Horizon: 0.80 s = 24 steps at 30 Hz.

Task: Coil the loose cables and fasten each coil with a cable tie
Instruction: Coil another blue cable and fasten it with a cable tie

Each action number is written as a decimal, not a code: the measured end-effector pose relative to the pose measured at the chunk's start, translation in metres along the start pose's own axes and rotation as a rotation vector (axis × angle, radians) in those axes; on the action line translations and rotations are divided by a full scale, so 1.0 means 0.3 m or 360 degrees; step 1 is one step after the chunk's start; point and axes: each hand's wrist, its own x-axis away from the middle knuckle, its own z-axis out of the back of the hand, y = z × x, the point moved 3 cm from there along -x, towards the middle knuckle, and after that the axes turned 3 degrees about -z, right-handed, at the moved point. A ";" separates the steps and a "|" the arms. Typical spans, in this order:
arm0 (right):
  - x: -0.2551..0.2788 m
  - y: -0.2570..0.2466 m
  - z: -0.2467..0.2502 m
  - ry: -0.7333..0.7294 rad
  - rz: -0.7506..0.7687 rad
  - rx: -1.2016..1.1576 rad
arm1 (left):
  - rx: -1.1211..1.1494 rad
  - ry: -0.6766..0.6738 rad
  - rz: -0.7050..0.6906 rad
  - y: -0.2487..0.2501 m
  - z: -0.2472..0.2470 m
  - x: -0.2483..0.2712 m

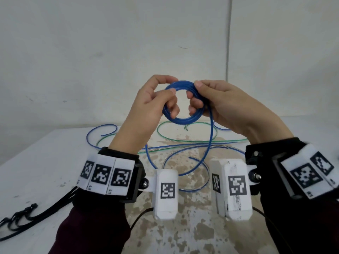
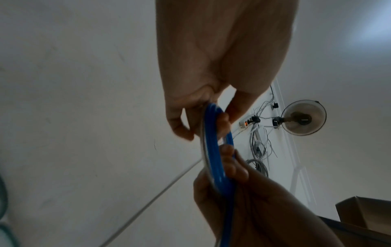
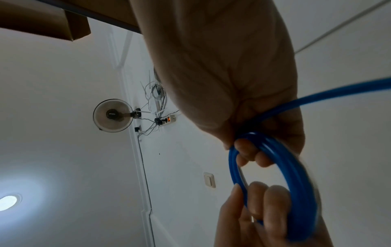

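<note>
Above the table I hold a blue cable coil (image 1: 183, 119) of several turns upright between both hands. My left hand (image 1: 169, 88) pinches its left side, thumb in front and fingers through the ring. On the right side my right hand (image 1: 195, 94) grips the coil, thumb on top. The blue coil (image 2: 213, 150) passes under my left fingers (image 2: 186, 127); in the right wrist view the coil (image 3: 296, 175) sits in my right fingers (image 3: 249, 153). A loose blue tail (image 1: 211, 140) hangs from my right hand down to the table. Several black cable ties (image 1: 20, 215) lie at the lower left.
Loose green, clear and blue cables (image 1: 183, 145) sprawl in loops across the back and middle of the white, stained table (image 1: 45, 162). A bare wall stands close behind. The wrist views show a wall fan (image 3: 113, 115) and a power strip (image 3: 167, 121).
</note>
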 end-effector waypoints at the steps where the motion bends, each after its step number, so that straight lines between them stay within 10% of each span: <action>1: 0.001 0.002 0.000 -0.0021 -0.0011 0.0062 | 0.0022 -0.0084 0.0070 0.003 0.001 0.003; 12: 0.020 -0.001 -0.004 -0.0169 -0.0051 0.0338 | 0.0110 -0.0448 0.0330 0.008 -0.008 0.034; 24: 0.011 0.001 -0.028 -0.0130 -0.0084 0.0001 | 0.0071 -0.0001 0.0164 0.044 -0.001 0.019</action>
